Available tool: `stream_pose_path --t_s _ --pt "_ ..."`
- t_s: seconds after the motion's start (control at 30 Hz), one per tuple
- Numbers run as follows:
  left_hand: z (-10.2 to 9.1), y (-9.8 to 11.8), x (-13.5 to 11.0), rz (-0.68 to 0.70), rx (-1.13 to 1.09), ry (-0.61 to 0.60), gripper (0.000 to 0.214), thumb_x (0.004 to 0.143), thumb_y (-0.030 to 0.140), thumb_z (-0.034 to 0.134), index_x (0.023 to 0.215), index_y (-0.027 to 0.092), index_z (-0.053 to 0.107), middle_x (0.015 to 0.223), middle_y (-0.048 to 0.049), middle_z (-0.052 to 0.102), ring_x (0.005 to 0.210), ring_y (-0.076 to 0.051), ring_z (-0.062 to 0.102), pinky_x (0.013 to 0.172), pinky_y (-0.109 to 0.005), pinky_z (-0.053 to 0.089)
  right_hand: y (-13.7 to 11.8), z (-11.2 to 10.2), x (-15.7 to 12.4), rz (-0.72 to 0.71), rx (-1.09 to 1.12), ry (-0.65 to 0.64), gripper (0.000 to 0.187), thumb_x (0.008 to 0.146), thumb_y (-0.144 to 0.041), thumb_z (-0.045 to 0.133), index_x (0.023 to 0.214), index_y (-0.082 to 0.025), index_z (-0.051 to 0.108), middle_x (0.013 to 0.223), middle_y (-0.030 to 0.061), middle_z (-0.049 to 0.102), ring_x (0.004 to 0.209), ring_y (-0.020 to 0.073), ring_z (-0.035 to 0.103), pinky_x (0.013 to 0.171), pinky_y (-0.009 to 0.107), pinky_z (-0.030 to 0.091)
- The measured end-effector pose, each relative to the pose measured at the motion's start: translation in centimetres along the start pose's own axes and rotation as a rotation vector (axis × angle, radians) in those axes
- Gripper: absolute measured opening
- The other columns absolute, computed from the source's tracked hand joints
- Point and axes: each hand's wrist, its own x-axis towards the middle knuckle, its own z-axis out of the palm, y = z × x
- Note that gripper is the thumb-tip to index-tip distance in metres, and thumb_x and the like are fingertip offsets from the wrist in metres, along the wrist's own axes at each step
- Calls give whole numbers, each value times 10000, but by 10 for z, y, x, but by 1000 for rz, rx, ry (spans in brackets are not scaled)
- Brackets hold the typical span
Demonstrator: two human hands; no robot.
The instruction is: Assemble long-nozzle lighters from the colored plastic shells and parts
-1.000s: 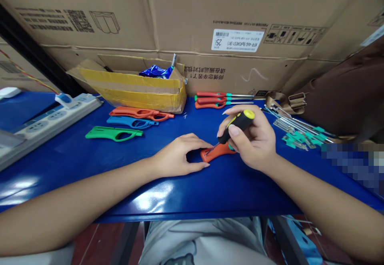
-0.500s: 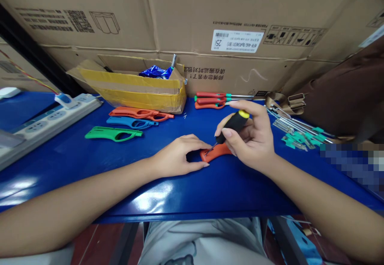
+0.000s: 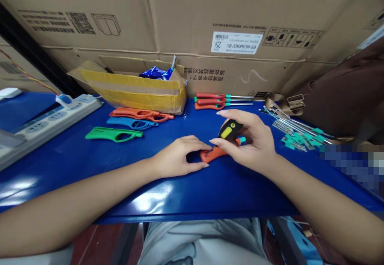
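Observation:
An orange plastic handle piece (image 3: 215, 153) lies on the blue table (image 3: 180, 193) in front of me. My left hand (image 3: 177, 156) rests curled on its left end and pins it down. My right hand (image 3: 250, 141) grips a black screwdriver with a yellow cap (image 3: 228, 131), fingers pinched round the handle. The screwdriver's thin tip touches the orange piece near my left fingertips. A teal part (image 3: 241, 140) shows at the piece's right end, partly hidden by my right hand.
Orange (image 3: 141, 114), blue (image 3: 132, 122) and green (image 3: 114, 133) handle shells lie at the left. A taped cardboard box (image 3: 135, 87) stands behind them, a power strip (image 3: 48, 121) farther left. Finished red tools (image 3: 222, 100) and metal rods with teal pieces (image 3: 295, 133) lie at the back right.
My right hand has tilted the screwdriver lower, so its yellow cap now faces me. The left hand and the orange piece have stayed in place.

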Motion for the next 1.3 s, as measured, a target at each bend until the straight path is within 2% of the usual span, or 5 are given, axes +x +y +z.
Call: stream_pose_path --t_s 0.2,0.43,0.6,0.83,1.3 --pt "1 -2 -1 -13 -28 -14 380 871 297 765 1216 159 688 1106 -99 754 1023 -225 683 938 -381 549 -1 -3 2 47 95 -102 554 996 -274 553 1530 -276 407 1202 89 683 816 192 703 648 339 637" --pt "0 -2 -1 16 -14 -14 363 884 284 753 1219 164 682 1143 -101 754 1038 -225 685 953 -374 539 4 -5 5 -210 -319 170 492 842 -335 800 1306 -281 646 1116 42 763 625 145 676 601 284 619" --pt "1 -2 -1 9 -21 -25 378 876 290 765 1217 153 680 1143 -107 750 1040 -228 676 959 -381 537 1 -6 5 -100 -94 -11 479 1029 -250 474 1509 -257 474 1193 79 738 784 183 740 683 338 645" --pt "2 -3 -1 48 -9 -15 350 888 283 753 1205 157 675 1160 -116 745 1080 -233 681 995 -391 526 -1 -5 4 -267 -392 249 414 888 -279 744 1295 -283 669 888 27 758 570 154 632 516 292 544" --pt "1 -2 -1 58 4 -17 360 895 277 744 1229 164 672 1154 -118 743 1070 -233 680 983 -398 531 -1 -6 6 -332 -325 137 406 970 -280 605 1373 -228 609 1027 84 752 767 197 692 612 323 587"
